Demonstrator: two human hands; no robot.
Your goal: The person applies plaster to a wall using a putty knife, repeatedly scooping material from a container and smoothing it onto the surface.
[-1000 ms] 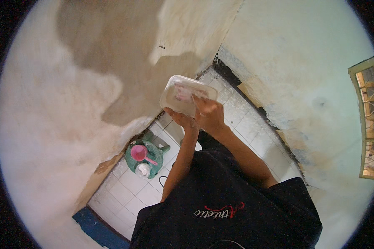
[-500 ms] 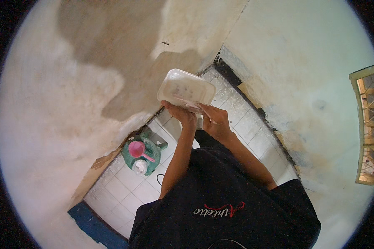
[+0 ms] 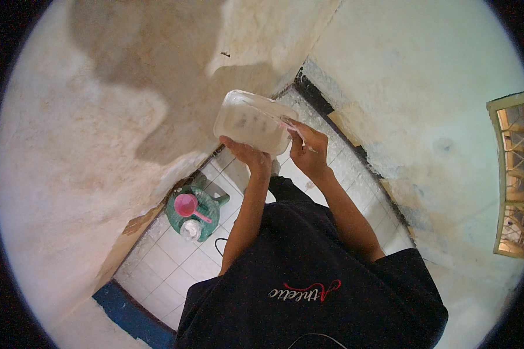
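A translucent white plastic tub [image 3: 251, 132], rectangular with rounded corners and pale residue inside, is held up near the wall corner. My left hand [image 3: 247, 153] grips its near edge from below, the thumb at the left side. My right hand [image 3: 310, 145] is closed around a slim, white-smeared tool [image 3: 286, 124] at the tub's right side. Part of the tool reaches over the tub, and its other end pokes out below my fingers. Its exact kind I cannot make out.
A green plastic stool [image 3: 206, 205] stands on the white tiled floor [image 3: 157, 262] by the left wall. On it are a pink dipper [image 3: 186, 205] and a whitish lump or bag [image 3: 191, 230]. Patchy plastered walls [image 3: 402, 99] meet ahead; a barred window [image 3: 515, 174] is at right.
My right hand has moved right and slightly up, away from my left hand. The tool now slants across the tub's right part instead of lying along its near edge.
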